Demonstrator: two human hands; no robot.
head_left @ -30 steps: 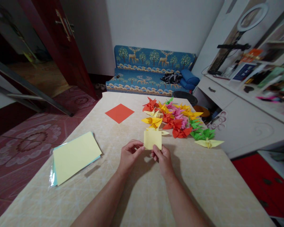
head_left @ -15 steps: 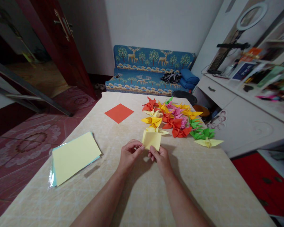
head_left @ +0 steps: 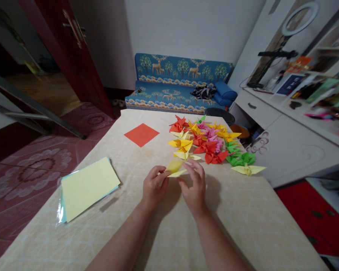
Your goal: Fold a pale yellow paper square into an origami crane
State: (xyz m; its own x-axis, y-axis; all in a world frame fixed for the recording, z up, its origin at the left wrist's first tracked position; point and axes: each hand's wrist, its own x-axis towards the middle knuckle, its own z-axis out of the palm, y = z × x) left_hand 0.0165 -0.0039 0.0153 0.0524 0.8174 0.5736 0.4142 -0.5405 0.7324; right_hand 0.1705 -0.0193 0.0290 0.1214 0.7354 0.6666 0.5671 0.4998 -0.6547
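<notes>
Between my two hands is a pale yellow folded paper (head_left: 173, 167), its layers spread apart. My left hand (head_left: 154, 186) pinches it at its left edge, fingers closed. My right hand (head_left: 196, 184) is at the paper's right side, thumb and fingers apart; whether a fingertip touches the paper I cannot tell. Just beyond the hands sits a pale yellow paper crane (head_left: 183, 155), with a deeper yellow crane (head_left: 181, 144) behind it. Red, orange, pink and green paper cranes (head_left: 211, 146) crowd together to the right.
A red paper square (head_left: 141, 134) lies flat at the back left of the table (head_left: 164, 241). On the left is a stack of yellow and blue paper sheets (head_left: 90, 188) with clear plastic wrapping. A blue patterned sofa (head_left: 172, 84) stands behind the table, a white cabinet (head_left: 260, 124) to the right.
The folded yellow paper has tipped from facing me to a flatter, opened position. My right hand has let go of its lower edge and spread its fingers beside it.
</notes>
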